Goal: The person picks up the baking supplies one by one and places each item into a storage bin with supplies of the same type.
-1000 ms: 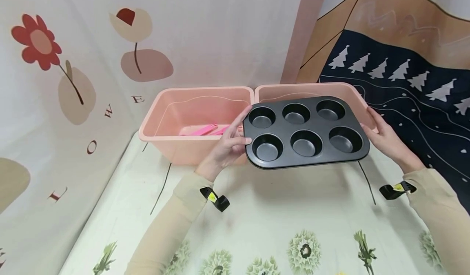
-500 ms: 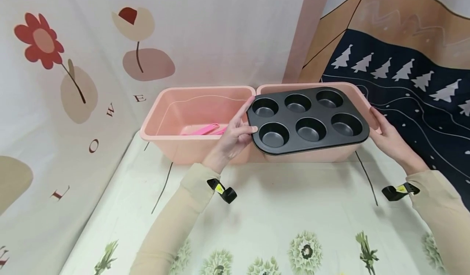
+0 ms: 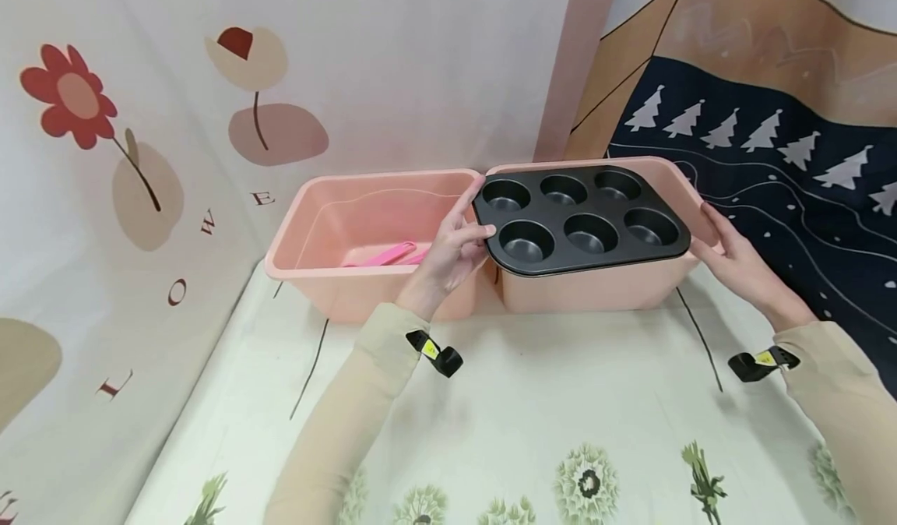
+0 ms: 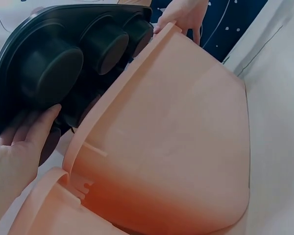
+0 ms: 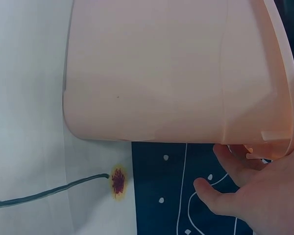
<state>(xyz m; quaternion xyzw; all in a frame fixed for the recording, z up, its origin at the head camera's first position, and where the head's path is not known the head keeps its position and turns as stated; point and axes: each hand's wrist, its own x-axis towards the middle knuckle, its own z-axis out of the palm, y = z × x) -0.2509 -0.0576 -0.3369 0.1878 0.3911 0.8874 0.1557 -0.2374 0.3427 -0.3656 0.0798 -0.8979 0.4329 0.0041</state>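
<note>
A dark muffin tin (image 3: 555,215) is held tilted over the opening of the right pink bin (image 3: 589,295). My left hand (image 3: 448,256) grips its left end, thumb on the top edge and fingers beneath; the left wrist view shows the fingertips under the cups (image 4: 59,78). At the right bin's right rim, my right hand (image 3: 743,268) holds on with the thumb over the rim beside the tin's right end. Its other fingers curl loosely outside the bin wall (image 5: 152,73) in the right wrist view. The tin covers most of the bin's inside.
Beside it stands a left pink bin (image 3: 364,295) with bright pink long-handled items (image 3: 392,253) inside. Both bins sit on a pale flower-print cloth (image 3: 518,400) against a printed backdrop (image 3: 420,65). A dark tree-print cloth (image 3: 764,174) lies to the right.
The tin has moved away from me, further over the right bin, its near edge rising in view. My left hand went along with it, while the right hand stayed at the rim.
</note>
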